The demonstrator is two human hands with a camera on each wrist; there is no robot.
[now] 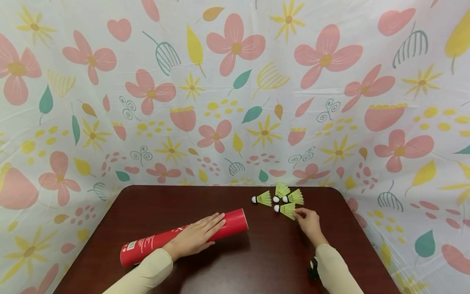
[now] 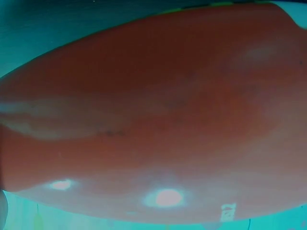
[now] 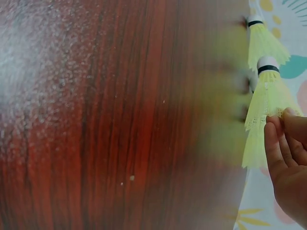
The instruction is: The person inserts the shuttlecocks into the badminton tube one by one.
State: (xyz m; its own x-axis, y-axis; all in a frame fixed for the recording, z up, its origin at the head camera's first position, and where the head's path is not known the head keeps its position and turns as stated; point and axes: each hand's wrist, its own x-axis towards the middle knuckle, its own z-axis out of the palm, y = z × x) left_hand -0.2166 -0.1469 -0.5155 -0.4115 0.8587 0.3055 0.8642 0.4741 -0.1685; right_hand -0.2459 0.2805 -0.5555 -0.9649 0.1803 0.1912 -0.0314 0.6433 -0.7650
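Observation:
A long red tube (image 1: 235, 221) with printed text and a barcode lies slantwise on the dark table. My left hand (image 1: 196, 237) rests on top of it, fingers stretched along its side; in the left wrist view the red tube (image 2: 168, 143) fills nearly everything. At the table's back right my right hand (image 1: 309, 222) pinches the skirt edge of the nearest yellow shuttlecock (image 1: 286, 210) between thumb and fingertips. The right wrist view shows the same pinch on the yellow shuttlecock (image 3: 268, 93). Its white cork points left in the head view.
Beside it are more yellow shuttlecocks: one at the left (image 1: 263, 198), one at the back (image 1: 282, 190) and one at the right (image 1: 295, 197). The brown table (image 1: 279, 261) ends at a flower-patterned cloth (image 1: 220, 102) behind and at the sides.

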